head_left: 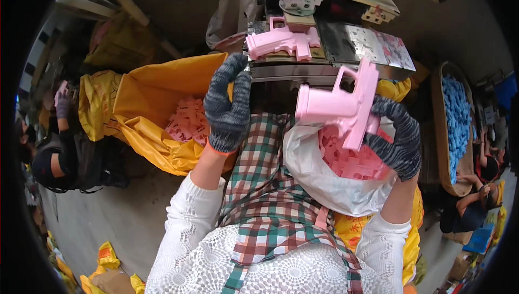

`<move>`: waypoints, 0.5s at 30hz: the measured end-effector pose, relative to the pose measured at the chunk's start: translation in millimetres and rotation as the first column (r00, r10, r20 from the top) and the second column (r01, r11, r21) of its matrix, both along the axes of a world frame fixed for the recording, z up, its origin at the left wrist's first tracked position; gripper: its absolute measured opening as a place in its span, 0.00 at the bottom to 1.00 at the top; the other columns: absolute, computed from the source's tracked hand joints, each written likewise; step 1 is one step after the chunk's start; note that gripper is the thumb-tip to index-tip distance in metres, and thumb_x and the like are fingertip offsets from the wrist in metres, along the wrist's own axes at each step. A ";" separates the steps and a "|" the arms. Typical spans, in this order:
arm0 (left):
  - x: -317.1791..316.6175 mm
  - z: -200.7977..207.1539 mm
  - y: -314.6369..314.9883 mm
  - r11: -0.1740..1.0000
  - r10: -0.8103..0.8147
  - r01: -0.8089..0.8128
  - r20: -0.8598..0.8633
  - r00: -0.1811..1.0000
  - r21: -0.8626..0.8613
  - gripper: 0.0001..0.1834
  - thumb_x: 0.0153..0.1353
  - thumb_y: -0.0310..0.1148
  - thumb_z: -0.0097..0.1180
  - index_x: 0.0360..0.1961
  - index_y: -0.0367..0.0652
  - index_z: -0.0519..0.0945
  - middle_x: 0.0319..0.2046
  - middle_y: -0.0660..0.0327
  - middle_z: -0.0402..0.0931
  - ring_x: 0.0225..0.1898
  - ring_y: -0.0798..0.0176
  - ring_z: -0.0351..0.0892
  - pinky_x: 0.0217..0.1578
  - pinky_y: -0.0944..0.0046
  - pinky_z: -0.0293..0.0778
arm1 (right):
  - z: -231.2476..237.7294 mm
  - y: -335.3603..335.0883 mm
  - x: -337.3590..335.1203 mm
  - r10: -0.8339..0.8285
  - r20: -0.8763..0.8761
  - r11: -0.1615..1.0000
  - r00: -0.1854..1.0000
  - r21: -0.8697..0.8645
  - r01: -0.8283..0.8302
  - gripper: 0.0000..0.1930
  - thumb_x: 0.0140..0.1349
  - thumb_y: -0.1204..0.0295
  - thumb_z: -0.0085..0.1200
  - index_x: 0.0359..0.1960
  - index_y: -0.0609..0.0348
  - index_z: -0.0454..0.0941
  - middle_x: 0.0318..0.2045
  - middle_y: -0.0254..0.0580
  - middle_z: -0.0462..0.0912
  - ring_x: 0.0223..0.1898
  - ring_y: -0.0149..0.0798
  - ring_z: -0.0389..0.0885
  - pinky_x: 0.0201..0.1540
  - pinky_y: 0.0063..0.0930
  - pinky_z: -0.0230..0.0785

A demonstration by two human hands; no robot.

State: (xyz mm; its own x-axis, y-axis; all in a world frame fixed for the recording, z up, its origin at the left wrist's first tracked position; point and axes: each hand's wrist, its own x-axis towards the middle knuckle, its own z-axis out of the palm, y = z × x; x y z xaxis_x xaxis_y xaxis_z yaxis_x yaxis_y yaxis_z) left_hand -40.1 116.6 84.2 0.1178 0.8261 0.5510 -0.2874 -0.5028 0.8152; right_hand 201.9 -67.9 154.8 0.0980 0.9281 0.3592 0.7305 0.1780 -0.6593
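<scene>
A pink plastic toy pistol is gripped in my right hand, thumb and fingers closed on its barrel part, above a white sack. My left hand, in a dark grey knitted glove like the right one, is raised with fingers stretched and nothing visible in it. It is close to the front edge of a machine. A second pink toy pistol lies on its side on the machine's plate, beneath the metal head.
Pink pieces fill the white sack and lie in a yellow bag at left. At right, a long basket holds blue pieces. Other people sit at both sides; one at far left holds something pink. Yellow bags stand at lower left.
</scene>
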 end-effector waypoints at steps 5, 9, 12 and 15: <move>15.1 20.5 50.0 0.762 0.548 -0.185 -0.466 0.694 0.620 0.29 0.57 0.37 0.58 0.56 0.34 0.67 0.51 0.45 0.70 0.55 0.47 0.68 0.58 0.55 0.60 | -13.5 12.6 -6.2 0.191 -0.055 0.981 0.980 -0.016 -0.193 0.25 0.42 0.74 0.67 0.46 0.60 0.75 0.45 0.44 0.79 0.49 0.43 0.76 0.54 0.34 0.65; 29.9 75.1 77.7 0.952 0.179 0.208 -0.961 0.211 0.223 0.37 0.56 0.53 0.54 0.60 0.38 0.64 0.56 0.46 0.65 0.58 0.42 0.61 0.59 0.51 0.57 | -22.6 20.4 -3.9 0.154 -0.083 0.987 0.985 0.067 -0.149 0.26 0.44 0.75 0.66 0.48 0.60 0.73 0.46 0.45 0.78 0.50 0.44 0.75 0.56 0.34 0.63; 38.6 87.8 59.0 0.915 0.347 0.185 -0.933 0.094 0.359 0.36 0.56 0.53 0.53 0.61 0.44 0.64 0.51 0.49 0.69 0.54 0.46 0.65 0.57 0.51 0.58 | -22.9 35.3 -3.0 0.093 -0.007 0.975 0.996 0.205 -0.090 0.28 0.45 0.76 0.65 0.51 0.60 0.71 0.48 0.45 0.76 0.51 0.43 0.74 0.56 0.33 0.64; 18.8 56.9 49.1 0.783 0.594 0.114 -0.789 0.155 0.612 0.33 0.54 0.48 0.56 0.59 0.46 0.66 0.47 0.53 0.71 0.50 0.51 0.67 0.54 0.52 0.61 | -18.7 53.6 -7.7 0.074 -0.088 0.980 0.993 0.191 -0.056 0.29 0.45 0.75 0.65 0.52 0.59 0.71 0.49 0.44 0.76 0.52 0.41 0.74 0.55 0.32 0.65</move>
State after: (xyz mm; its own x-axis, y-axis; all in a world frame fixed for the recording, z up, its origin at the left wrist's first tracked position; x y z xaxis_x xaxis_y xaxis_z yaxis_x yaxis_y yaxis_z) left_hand -21.3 165.7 141.1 0.6534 0.6148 0.4417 0.6980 -0.7151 -0.0372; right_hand 194.2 -14.3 136.0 0.0815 0.8502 0.5201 0.6500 0.3502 -0.6744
